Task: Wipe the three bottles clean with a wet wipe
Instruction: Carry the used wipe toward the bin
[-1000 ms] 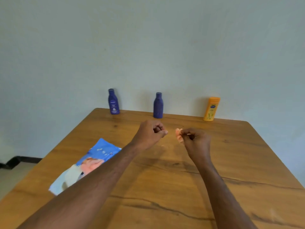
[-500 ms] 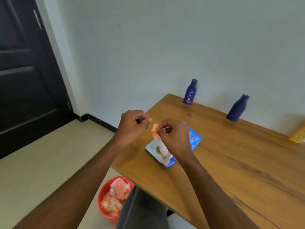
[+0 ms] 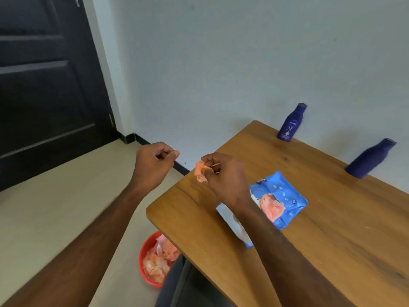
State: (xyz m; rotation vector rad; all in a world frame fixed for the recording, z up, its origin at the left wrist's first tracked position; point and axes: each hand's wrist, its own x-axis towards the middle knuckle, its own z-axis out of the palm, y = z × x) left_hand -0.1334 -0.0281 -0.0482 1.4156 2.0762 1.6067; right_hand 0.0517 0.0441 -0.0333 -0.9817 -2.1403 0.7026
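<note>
Two dark blue bottles stand upright by the wall at the far edge of the wooden table [image 3: 332, 229]: one with a white label [image 3: 291, 122] and a plain one [image 3: 370, 158] to its right. The third, yellow bottle is out of view. My right hand [image 3: 223, 173] pinches a small crumpled pink wipe [image 3: 200, 171] above the table's left corner. My left hand [image 3: 155, 162] is a loose fist with nothing in it, held over the floor just left of the table. A blue wipe pack [image 3: 281, 202] lies flat under my right forearm.
A red bin [image 3: 147, 269] holding several used pink wipes sits on the tiled floor beside the table's near left corner. A dark door [image 3: 44, 96] fills the left wall. A grey trouser leg [image 3: 177, 284] shows at the bottom.
My view has swung left and down, so the yellow bottle has left the frame and the door and bin have come in. Both hands have moved left; the right still pinches the pink wipe.
</note>
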